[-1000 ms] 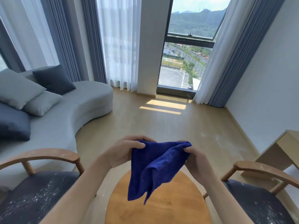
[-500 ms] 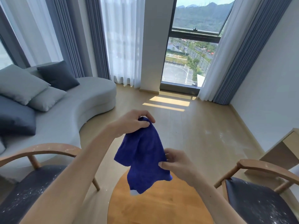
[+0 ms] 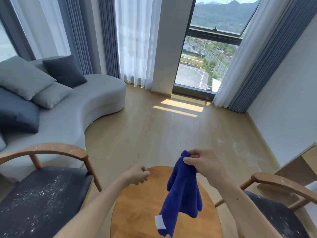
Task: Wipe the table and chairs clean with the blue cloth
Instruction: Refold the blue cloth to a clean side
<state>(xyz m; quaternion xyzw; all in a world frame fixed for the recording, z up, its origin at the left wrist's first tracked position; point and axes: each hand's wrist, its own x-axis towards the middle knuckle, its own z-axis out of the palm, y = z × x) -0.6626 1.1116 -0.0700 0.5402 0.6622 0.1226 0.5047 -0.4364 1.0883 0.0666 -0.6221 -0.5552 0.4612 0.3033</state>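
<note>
The blue cloth hangs limp above the round wooden table, a white label at its lowest corner. My right hand pinches the cloth's top corner. To the left of the cloth, my left hand hovers over the table's far edge, its fingers loosely curled with nothing in them. A wooden armchair with a dark seat dusted in white specks stands to the left. A second chair of the same kind stands to the right, also speckled.
A curved grey sofa with several cushions fills the left side. Wood floor stretches ahead to a tall window with curtains. A pale wooden desk stands by the right wall. White dust marks the floor near it.
My left hand has let go of the cloth and dropped toward the table. My right hand has risen and now holds the cloth alone by its top corner.
</note>
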